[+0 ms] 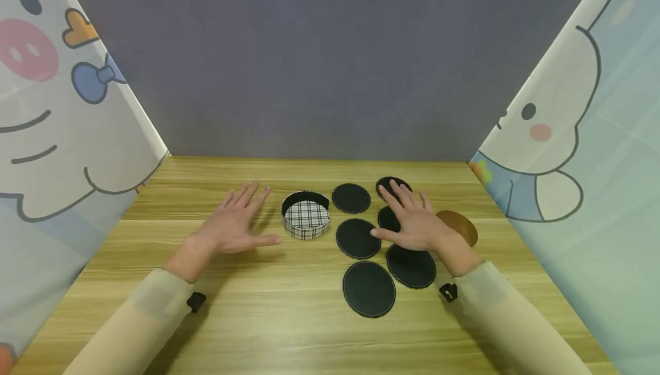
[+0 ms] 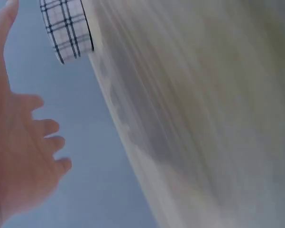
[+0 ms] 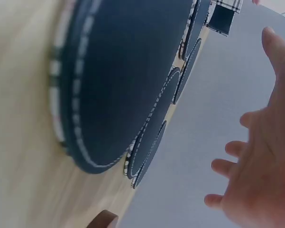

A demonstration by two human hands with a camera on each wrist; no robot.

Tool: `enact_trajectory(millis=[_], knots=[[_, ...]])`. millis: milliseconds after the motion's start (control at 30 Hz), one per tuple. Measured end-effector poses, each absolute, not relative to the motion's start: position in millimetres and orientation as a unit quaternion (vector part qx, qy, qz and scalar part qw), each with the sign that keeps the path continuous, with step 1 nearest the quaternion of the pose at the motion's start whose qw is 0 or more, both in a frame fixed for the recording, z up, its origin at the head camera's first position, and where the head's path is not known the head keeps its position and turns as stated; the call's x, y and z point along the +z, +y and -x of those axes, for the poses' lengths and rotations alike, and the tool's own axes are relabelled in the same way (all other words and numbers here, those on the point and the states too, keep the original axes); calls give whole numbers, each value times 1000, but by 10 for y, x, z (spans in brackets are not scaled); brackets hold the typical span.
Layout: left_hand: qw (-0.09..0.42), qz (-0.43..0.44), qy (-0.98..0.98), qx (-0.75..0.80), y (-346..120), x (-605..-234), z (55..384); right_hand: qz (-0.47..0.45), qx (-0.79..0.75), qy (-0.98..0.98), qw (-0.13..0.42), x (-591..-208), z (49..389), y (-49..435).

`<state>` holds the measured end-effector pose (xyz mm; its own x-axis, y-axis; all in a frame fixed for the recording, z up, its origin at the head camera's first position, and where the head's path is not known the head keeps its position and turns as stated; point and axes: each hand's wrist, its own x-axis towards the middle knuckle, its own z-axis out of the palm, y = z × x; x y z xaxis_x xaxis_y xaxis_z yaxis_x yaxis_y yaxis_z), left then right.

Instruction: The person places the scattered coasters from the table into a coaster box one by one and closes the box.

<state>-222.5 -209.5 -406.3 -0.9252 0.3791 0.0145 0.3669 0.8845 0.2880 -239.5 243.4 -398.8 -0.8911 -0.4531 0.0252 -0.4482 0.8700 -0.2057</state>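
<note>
My left hand point(image 1: 234, 223) is spread with straight fingers above the table, holding nothing. Just right of its fingertips stands a round plaid coaster holder point(image 1: 305, 232), black inside its wall, with a plaid bottom and a gap in the side. My right hand point(image 1: 415, 220), fingers also spread and grasping nothing, is over several round black coasters with stitched rims. One coaster point(image 1: 369, 289) lies nearest me; another coaster point(image 1: 350, 198) lies beside the holder. The right hand partly covers a far coaster point(image 1: 385, 182) and a middle coaster point(image 1: 388, 220). Plaid edging shows on a coaster point(image 3: 128, 85) in the right wrist view.
A brown round object point(image 1: 459, 226) is partly hidden behind my right wrist. The wood-grain table point(image 1: 258, 318) ends at a grey back panel point(image 1: 319, 66). Cartoon-printed cloths point(image 1: 77, 134) flank both sides. A small black clip-like piece point(image 1: 196, 302) sits at each sleeve.
</note>
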Motion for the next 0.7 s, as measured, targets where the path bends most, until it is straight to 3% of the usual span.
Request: enact_trajectory(millis=[300,533,700], knots=[[84,-200,903,371,-1911,-4104,2377,224,-198,954,-5,-3981,2311,2589],[149,-191,882,403,-1812,-4238,2631,222,-213,951,-10,-4002,2245,2741],[160,-168,892,387,-1743,-4264,2662,223,-219,950,-6,-3999,2202,2825]])
